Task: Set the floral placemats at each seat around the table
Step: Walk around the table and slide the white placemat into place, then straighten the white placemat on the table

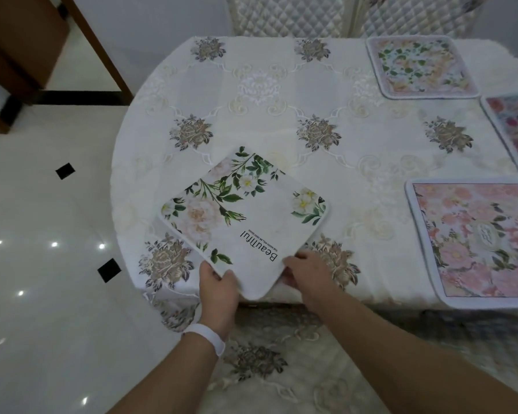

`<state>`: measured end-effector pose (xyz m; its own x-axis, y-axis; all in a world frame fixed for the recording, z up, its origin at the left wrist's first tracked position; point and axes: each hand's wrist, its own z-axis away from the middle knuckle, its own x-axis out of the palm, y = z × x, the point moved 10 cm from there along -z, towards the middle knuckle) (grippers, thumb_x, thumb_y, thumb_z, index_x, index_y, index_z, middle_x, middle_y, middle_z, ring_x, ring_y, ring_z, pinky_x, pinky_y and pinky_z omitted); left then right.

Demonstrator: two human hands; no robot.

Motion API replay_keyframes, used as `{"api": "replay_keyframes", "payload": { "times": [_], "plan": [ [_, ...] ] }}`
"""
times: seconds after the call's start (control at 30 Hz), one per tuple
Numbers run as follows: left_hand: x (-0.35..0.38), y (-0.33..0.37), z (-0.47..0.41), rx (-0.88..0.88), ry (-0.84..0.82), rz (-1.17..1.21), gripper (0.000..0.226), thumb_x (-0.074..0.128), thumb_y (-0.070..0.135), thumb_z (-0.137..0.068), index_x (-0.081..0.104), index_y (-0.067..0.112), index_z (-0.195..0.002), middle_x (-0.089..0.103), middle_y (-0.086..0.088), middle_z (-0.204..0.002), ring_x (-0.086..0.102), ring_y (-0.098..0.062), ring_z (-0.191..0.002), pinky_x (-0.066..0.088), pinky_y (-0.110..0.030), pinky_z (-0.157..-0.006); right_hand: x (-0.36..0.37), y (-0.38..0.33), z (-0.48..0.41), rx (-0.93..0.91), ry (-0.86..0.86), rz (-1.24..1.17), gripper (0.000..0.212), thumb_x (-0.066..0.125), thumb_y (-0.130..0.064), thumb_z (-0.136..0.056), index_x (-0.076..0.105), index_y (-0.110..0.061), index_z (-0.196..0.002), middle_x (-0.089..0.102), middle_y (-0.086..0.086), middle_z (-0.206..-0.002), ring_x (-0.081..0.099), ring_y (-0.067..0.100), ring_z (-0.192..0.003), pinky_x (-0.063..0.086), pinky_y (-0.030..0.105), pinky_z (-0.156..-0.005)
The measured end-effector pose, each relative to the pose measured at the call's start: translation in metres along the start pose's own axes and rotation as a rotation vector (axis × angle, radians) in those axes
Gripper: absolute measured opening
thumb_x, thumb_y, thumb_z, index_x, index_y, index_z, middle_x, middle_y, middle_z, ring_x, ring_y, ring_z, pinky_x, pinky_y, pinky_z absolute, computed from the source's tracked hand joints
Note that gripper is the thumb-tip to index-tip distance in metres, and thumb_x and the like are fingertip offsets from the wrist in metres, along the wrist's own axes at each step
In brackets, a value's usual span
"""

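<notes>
Both hands, left hand [219, 289] and right hand [307, 274], grip the near corner of a white floral placemat [245, 213] lying askew on the embroidered tablecloth [281, 115]; three other placemats lie at right.

white floral placemat [245, 216] | "Beautiful" | smaller line beneath: unreadable

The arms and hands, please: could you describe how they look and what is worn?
Both forearms are bare, no sleeves visible. The left hand has a plain white band at its wrist. The right hand shows no band or ring.
</notes>
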<state>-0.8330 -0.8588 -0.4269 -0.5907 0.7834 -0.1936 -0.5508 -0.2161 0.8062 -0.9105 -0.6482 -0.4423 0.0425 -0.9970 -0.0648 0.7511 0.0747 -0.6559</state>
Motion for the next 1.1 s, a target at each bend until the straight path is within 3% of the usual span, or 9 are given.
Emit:
{"api": "replay_keyframes", "payload": {
  "times": [0.13, 0.2, 0.3, 0.37, 0.5, 0.63, 0.77, 0.97, 1.1],
  "plan": [
    [-0.022, 0.013, -0.002, 0.084, -0.119, -0.05, 0.042, 0.048, -0.004, -0.095, 0.049, 0.024, -0.126, 0.065, 0.002, -0.117, 0.063, -0.028, -0.104, 0.05, -0.048, -0.097, -0.031, -0.038, -0.02, -0.085, 0.074, -0.052, 0.007, 0.062, -0.005, -0.083, 0.066, -0.01, -0.081, 0.066, 0.02, -0.073, 0.059, 0.029, -0.061, 0.049, 0.039, -0.058],
    [-0.039, 0.019, -0.008, 0.114, -0.127, -0.1, 0.044, 0.046, -0.006, -0.096, 0.05, 0.024, -0.128, 0.066, -0.003, -0.118, 0.063, -0.039, -0.101, 0.048, -0.055, -0.098, -0.039, -0.052, -0.026, -0.101, 0.069, -0.107, 0.004, 0.061, -0.003, -0.086, 0.065, -0.005, -0.086, 0.066, 0.025, -0.082, 0.061, 0.032, -0.065, 0.052, 0.041, -0.059],
    [-0.053, 0.026, -0.015, 0.107, -0.198, -0.099, 0.047, 0.045, -0.009, -0.096, 0.051, 0.031, -0.12, 0.063, 0.009, -0.116, 0.06, -0.027, -0.112, 0.049, -0.046, -0.097, -0.045, -0.063, -0.034, -0.093, 0.056, -0.103, 0.007, 0.061, -0.001, -0.086, 0.066, -0.005, -0.088, 0.069, 0.022, -0.089, 0.068, 0.035, -0.076, 0.06, 0.046, -0.071],
    [-0.05, 0.03, -0.018, 0.094, -0.29, -0.147, 0.049, 0.045, -0.01, -0.096, 0.051, 0.032, -0.123, 0.062, 0.006, -0.12, 0.058, -0.025, -0.113, 0.047, -0.049, -0.099, -0.052, -0.064, -0.035, -0.087, 0.069, -0.014, 0.011, 0.064, -0.004, -0.084, 0.069, -0.01, -0.092, 0.071, 0.02, -0.096, 0.069, 0.037, -0.088, 0.058, 0.052, -0.083],
    [-0.03, 0.053, -0.033, 0.105, -0.38, -0.261, 0.043, 0.048, -0.008, -0.095, 0.053, 0.027, -0.121, 0.064, -0.001, -0.12, 0.061, -0.025, -0.108, 0.05, -0.049, -0.095, -0.066, -0.064, -0.028, -0.095, 0.09, 0.145, 0.01, 0.064, -0.005, -0.082, 0.071, -0.013, -0.081, 0.072, 0.017, -0.091, 0.069, 0.035, -0.084, 0.058, 0.047, -0.083],
    [-0.008, 0.068, -0.054, 0.056, -0.302, -0.105, 0.022, 0.058, 0.005, -0.095, 0.055, 0.02, -0.112, 0.07, -0.015, -0.111, 0.071, -0.03, -0.092, 0.058, -0.046, -0.081, -0.093, -0.067, -0.016, -0.168, 0.188, 0.151, 0.012, 0.061, -0.011, -0.084, 0.068, -0.014, -0.093, 0.072, 0.012, -0.093, 0.069, 0.033, -0.088, 0.058, 0.053, -0.084],
    [0.033, 0.064, -0.041, -0.013, -0.332, 0.082, 0.028, 0.063, 0.001, -0.091, 0.052, 0.015, -0.113, 0.067, -0.013, -0.114, 0.068, -0.031, -0.095, 0.057, -0.042, -0.076, -0.124, -0.05, -0.004, -0.171, 0.302, 0.055, 0.011, 0.059, -0.011, -0.086, 0.066, -0.013, -0.094, 0.07, 0.013, -0.095, 0.07, 0.032, -0.086, 0.059, 0.053, -0.079],
    [0.074, 0.026, 0.007, -0.115, -0.37, 0.35, 0.044, 0.06, -0.005, -0.089, 0.054, 0.012, -0.129, 0.067, -0.012, -0.123, 0.065, -0.031, -0.11, 0.055, -0.051, -0.09, -0.149, -0.019, 0.007, -0.141, 0.402, -0.108, 0.006, 0.06, -0.015, -0.085, 0.065, -0.018, -0.087, 0.071, 0.012, -0.094, 0.07, 0.032, -0.088, 0.06, 0.054, -0.079],
    [0.101, 0.017, 0.044, -0.075, -0.434, 0.323, 0.04, 0.059, -0.007, -0.09, 0.055, 0.018, -0.122, 0.067, -0.008, -0.124, 0.065, -0.029, -0.111, 0.054, -0.052, -0.09, -0.139, -0.01, 0.018, -0.138, 0.391, -0.161, 0.01, 0.059, -0.014, -0.085, 0.065, -0.017, -0.092, 0.071, 0.01, -0.095, 0.07, 0.03, -0.087, 0.06, 0.053, -0.079]
  ]
}}
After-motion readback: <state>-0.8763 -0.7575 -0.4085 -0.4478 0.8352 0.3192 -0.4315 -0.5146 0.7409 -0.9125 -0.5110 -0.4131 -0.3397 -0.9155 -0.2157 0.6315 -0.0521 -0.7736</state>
